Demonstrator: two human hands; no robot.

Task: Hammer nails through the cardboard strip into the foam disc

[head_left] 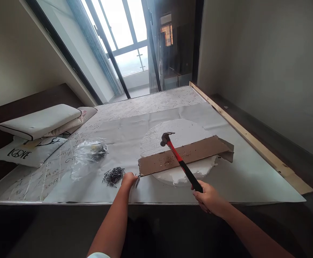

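My right hand [208,197] grips the black end of a red-and-black hammer [182,161], whose head is raised over a brown cardboard strip [183,154]. The strip lies across a round white foam disc [178,134] and shows rows of nails driven into its middle. My left hand [128,179] is closed on a few nails at the strip's left end, just right of a loose pile of dark nails [113,176].
Everything lies on a grey sheet [239,172] spread over a mattress. A crumpled clear plastic bag [88,156] sits left of the nails. Pillows [39,123] are stacked at the far left. A wooden rail [248,134] runs along the right edge, with a window behind.
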